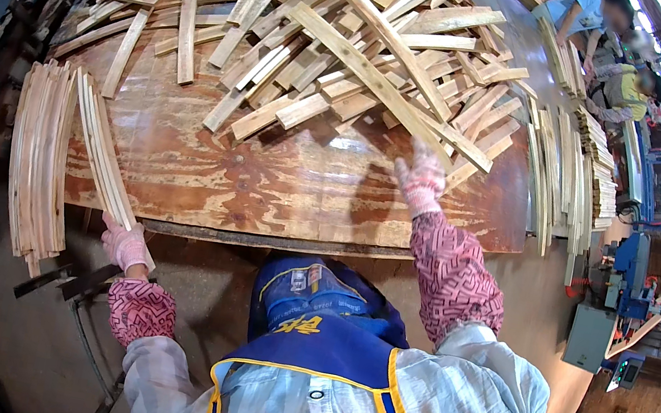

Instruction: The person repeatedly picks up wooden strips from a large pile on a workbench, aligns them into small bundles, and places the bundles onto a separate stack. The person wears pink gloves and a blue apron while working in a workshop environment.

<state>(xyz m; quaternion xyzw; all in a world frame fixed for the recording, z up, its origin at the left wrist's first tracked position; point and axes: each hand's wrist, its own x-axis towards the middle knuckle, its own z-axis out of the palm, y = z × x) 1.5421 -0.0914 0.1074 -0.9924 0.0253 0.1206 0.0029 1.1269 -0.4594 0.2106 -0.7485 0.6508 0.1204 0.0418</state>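
My left hand [126, 247], in a pink knit glove, is closed round the near end of a few slim wooden strips [104, 145] that lie side by side across the left part of the table. At the front of a big loose pile of pale wooden strips [351, 42], my right hand [422, 180], gloved the same way, reaches out with thumb and fingers apart. Its fingertips are close to the near end of a long wooden strip [370, 81] lying slantwise on the pile; whether they touch it I cannot tell.
A worn plywood table [255, 184] stretches before me. Beyond its left edge lies a neat bundle of strips [43, 156]; rows of stacked strips [562, 172] stand at the right. Two people work at the far right, near a blue machine [629, 268]. A dark metal frame [87, 283] stands below my left hand.
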